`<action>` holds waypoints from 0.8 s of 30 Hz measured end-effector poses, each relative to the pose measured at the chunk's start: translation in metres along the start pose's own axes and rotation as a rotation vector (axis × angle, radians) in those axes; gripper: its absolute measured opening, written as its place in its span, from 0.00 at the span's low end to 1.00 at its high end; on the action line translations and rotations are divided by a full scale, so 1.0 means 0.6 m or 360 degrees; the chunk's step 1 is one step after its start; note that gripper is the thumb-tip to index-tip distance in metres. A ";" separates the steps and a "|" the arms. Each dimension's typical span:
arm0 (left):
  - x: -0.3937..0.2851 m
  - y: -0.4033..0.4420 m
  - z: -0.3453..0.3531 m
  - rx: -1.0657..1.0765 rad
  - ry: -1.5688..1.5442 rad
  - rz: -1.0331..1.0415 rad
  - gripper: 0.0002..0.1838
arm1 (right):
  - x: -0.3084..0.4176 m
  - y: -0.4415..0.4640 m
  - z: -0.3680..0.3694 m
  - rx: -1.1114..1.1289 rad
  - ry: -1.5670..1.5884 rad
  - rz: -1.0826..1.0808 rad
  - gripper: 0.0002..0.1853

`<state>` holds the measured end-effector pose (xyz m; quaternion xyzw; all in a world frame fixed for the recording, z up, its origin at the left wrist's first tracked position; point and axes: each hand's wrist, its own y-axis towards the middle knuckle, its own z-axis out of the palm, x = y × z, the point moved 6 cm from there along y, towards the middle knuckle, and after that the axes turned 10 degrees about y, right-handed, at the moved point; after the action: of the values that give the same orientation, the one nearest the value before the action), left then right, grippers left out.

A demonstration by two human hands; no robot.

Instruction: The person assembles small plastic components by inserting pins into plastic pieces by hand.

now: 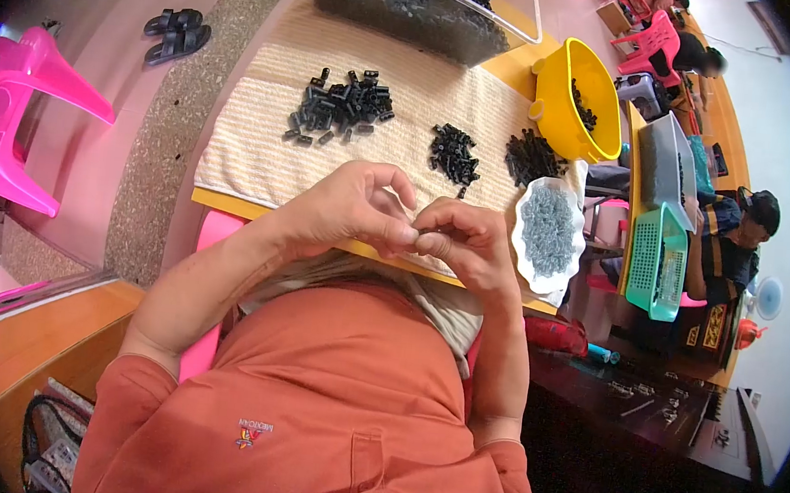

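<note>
Just over the table's near edge, my left hand [356,207] and my right hand [473,245] meet fingertip to fingertip. Both are closed in a pinch; whatever lies between the fingers is too small and covered to make out. Beyond them on a striped towel [267,92] lies a loose pile of short black cylindrical plastic pieces [344,104]. A smaller heap of black parts [454,153] sits closer to my right hand, with a pile of longer black pieces [532,157] beside it. At the right, a white scalloped dish [521,244] holds many small clear or metallic bits.
A clear bin [408,10] full of black parts stands at the back, near a yellow tub [539,108]. At right, a person [733,246] sits by a green basket [643,289] and a grey bin [664,163]. A pink stool [21,125] and black sandals [177,43] are at left.
</note>
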<state>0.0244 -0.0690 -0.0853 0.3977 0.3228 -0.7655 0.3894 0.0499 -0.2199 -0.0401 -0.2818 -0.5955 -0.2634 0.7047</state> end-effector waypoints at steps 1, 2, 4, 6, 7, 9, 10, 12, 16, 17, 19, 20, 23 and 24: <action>0.000 0.000 0.000 -0.0001 -0.0013 -0.0011 0.16 | -0.001 0.001 0.000 0.0012 0.0072 0.0033 0.06; -0.001 0.000 0.000 -0.0003 -0.0025 -0.0020 0.16 | 0.000 0.004 -0.003 -0.0007 -0.0012 -0.0060 0.07; -0.002 0.002 -0.006 -0.0072 -0.0076 -0.0014 0.16 | -0.008 0.008 -0.009 -0.0041 -0.0179 -0.0243 0.08; 0.001 0.006 -0.012 -0.0107 -0.0113 -0.0005 0.16 | -0.013 0.008 -0.015 -0.0123 -0.0442 -0.0459 0.10; 0.005 0.008 -0.016 -0.0111 -0.0124 0.0003 0.15 | -0.009 0.009 -0.012 -0.0161 -0.0573 -0.0568 0.11; 0.007 0.008 -0.020 -0.0130 -0.0130 0.0026 0.15 | -0.008 0.003 -0.001 -0.0309 -0.0564 -0.0589 0.15; 0.006 0.009 -0.020 -0.0143 -0.0126 0.0044 0.15 | -0.004 -0.002 0.004 -0.0386 -0.0561 -0.0598 0.17; 0.005 0.011 -0.020 -0.0167 -0.0112 0.0075 0.15 | 0.019 -0.007 0.022 -0.0442 -0.0923 -0.0786 0.21; 0.007 0.013 -0.022 -0.0199 -0.0076 0.0177 0.14 | 0.022 -0.017 0.037 -0.0556 -0.1421 -0.1188 0.27; 0.006 0.014 -0.023 -0.0201 -0.0064 0.0216 0.14 | 0.022 -0.016 0.042 -0.0562 -0.1458 -0.1239 0.27; 0.007 0.015 -0.024 -0.0239 0.0004 0.0248 0.13 | 0.021 -0.014 0.053 -0.0574 -0.1533 -0.1332 0.29; 0.007 0.015 -0.024 -0.0259 0.0037 0.0263 0.13 | 0.019 -0.013 0.055 -0.0575 -0.1567 -0.1344 0.29; 0.004 0.012 -0.022 -0.0283 0.0034 0.0270 0.13 | 0.018 -0.012 0.056 -0.0576 -0.1609 -0.1417 0.30; 0.003 0.012 -0.021 -0.0289 0.0032 0.0275 0.13 | 0.019 -0.011 0.056 -0.0574 -0.1593 -0.1421 0.29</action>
<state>0.0343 -0.0630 -0.0938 0.3947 0.3591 -0.6928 0.4851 0.0239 -0.2010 -0.0242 -0.2100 -0.8548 -0.4613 0.1116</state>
